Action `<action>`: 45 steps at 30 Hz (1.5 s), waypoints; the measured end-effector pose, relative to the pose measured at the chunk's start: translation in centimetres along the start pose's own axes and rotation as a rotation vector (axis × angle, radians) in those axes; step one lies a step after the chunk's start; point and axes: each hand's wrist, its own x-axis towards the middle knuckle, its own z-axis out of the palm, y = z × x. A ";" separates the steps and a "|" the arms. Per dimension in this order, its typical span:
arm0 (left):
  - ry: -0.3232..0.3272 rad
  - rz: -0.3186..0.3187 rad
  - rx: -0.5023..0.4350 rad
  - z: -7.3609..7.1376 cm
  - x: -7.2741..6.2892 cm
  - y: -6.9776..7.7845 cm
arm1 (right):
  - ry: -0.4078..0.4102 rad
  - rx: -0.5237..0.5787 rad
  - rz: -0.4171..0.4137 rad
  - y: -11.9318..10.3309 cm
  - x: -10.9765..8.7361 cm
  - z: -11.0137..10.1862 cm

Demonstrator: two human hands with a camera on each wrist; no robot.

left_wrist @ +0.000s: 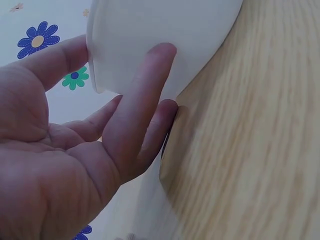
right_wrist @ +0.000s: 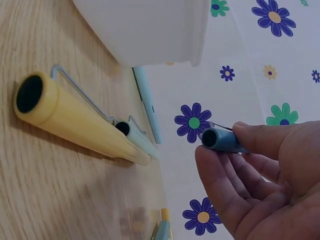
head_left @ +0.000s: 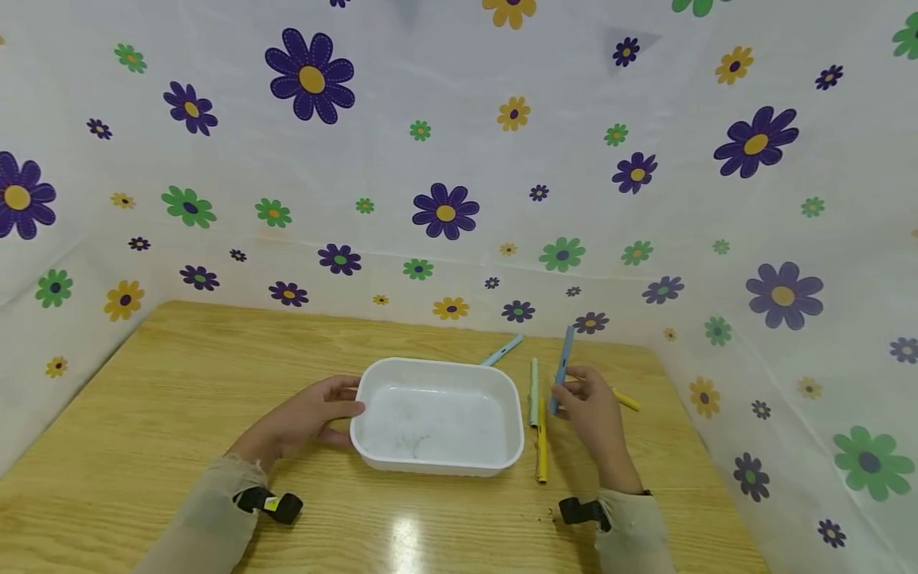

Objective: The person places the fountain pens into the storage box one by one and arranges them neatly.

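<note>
A white plastic tub (head_left: 439, 466) stands mid-table with nothing but faint marks visible inside. My left hand (head_left: 315, 414) touches its left end, one fingertip at the rim and other fingers fairly straight against the outer wall (left_wrist: 200, 30). To the tub's right, my right hand (head_left: 591, 410) pinches a blue pen (head_left: 564, 359) between thumb and fingers. That pen is raised, tilted, its wire clip and dark round end (right_wrist: 210, 137) showing in the right wrist view. Left of this hand lie a pale green pen (head_left: 534, 391) and a yellow pen (head_left: 542, 454).
A light blue pen (head_left: 504, 351) lies behind the tub's right corner, partly hidden. Another yellow pen (head_left: 626, 399) lies beyond the right hand, partly covered by it. The wooden table (head_left: 215, 359) meets a flower-printed white sheet (head_left: 459, 159) at the back and sides.
</note>
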 end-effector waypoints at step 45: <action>-0.009 0.017 0.005 0.2 -0.4 0.4 | 0.060 -0.037 -0.057 -1.3 -1.0 2.2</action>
